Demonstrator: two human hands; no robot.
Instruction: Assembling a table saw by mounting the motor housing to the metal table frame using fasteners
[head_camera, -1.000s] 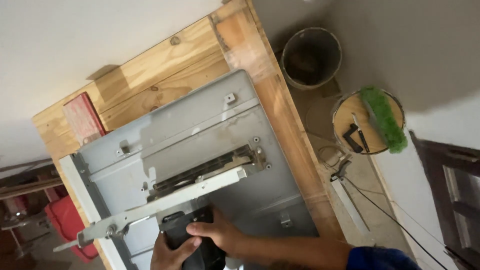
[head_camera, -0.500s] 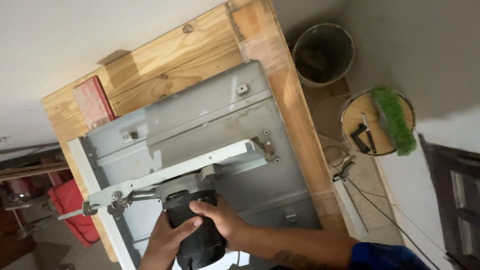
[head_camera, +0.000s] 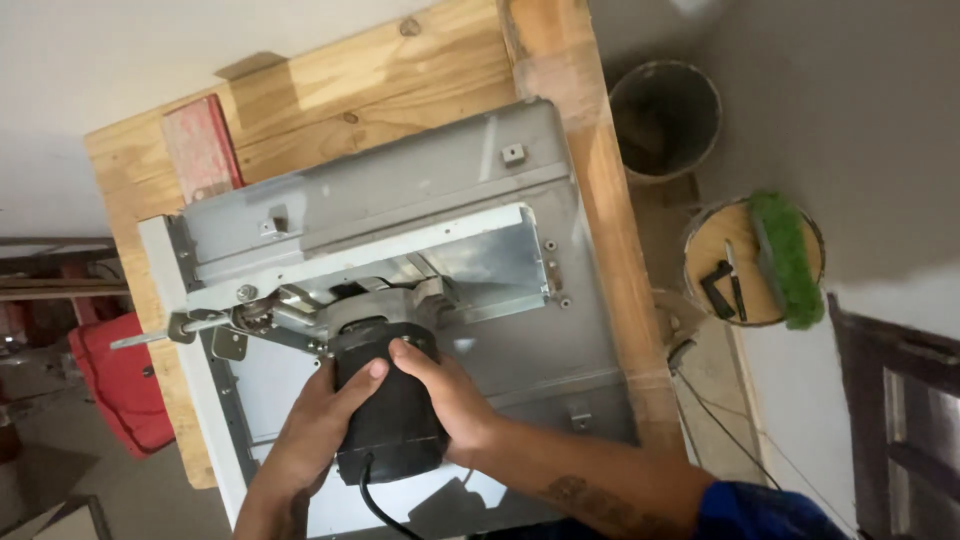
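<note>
Both hands clamp one black motor (head_camera: 388, 410): left hand (head_camera: 318, 432) wraps its near side, right hand (head_camera: 452, 400) its far side, fingers (head_camera: 362, 378) curled tight round the housing, thumb tips almost meeting on top. A two-handed grip suits a heavy, round body that would roll or sag from its mount; likely it is held to steady or seat it, judging by the grip alone. The motor sits just ahead of the fingertips against a metal bracket (head_camera: 300, 305), and a black cord (head_camera: 372, 500) trails from its rear end, below the palms. Beyond the fingertips lies a grey sheet-metal housing (head_camera: 420, 190), flat on a wooden tabletop (head_camera: 330, 90), with a bright rectangular opening (head_camera: 480, 262) just past the motor; laid flat, it leaves the mount open to reach from above. A thin rod (head_camera: 150, 337) juts out past the left hand's side. Count: one motor, one cord, one housing, one rod; small square tabs on the housing, three seen (head_camera: 513, 153). Farther out past the left fingers: one red block (head_camera: 200, 148) on the tabletop, one red box (head_camera: 120, 380) on the floor. Past the right hand, well apart: two buckets on the floor, one dark and empty-looking (head_camera: 665, 118), one (head_camera: 700, 270) topped by a wooden disc bearing a green brush (head_camera: 785, 258) and a couple of small dark tools, too small to name.
</note>
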